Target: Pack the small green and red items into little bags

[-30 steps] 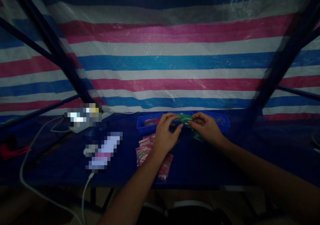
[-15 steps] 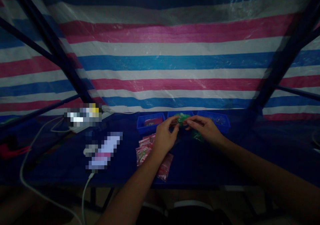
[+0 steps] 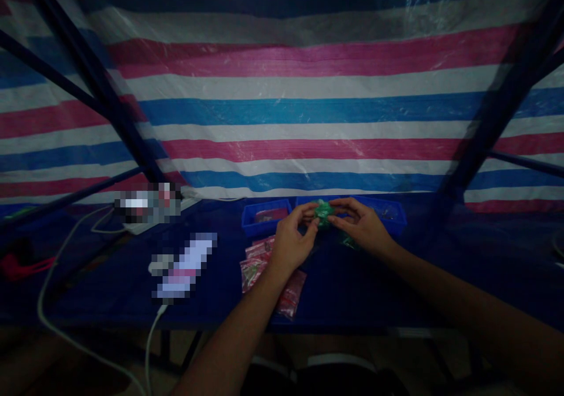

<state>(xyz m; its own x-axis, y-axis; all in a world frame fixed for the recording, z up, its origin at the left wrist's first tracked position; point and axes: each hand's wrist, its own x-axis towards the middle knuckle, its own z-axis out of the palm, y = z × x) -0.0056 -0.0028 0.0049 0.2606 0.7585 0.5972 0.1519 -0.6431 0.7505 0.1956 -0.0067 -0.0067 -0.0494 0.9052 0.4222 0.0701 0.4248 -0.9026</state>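
A small crumpled green plastic bag (image 3: 324, 212) is held up between my two hands, in front of the middle blue tray. My left hand (image 3: 296, 231) pinches its left side with thumb and fingers. On the other side, my right hand (image 3: 362, 224) grips it between thumb and fingertips. Another piece of green plastic (image 3: 349, 241) lies on the table under my right hand. Pink zip bags (image 3: 255, 269) with small contents are spread beside and partly beneath my left forearm.
Three blue trays stand along the table's back: a left tray (image 3: 264, 227) with a pink bag, a mostly hidden middle one, and a right tray (image 3: 399, 217) with small items. A blurred-out phone (image 3: 187, 267), its white cable (image 3: 150, 331) and a power strip (image 3: 141, 225) are at left. Striped sheeting (image 3: 291, 111) hangs behind.
My right fingers have moved slightly left and up and now close around the right side of the green plastic bag. My left hand stays almost in place.
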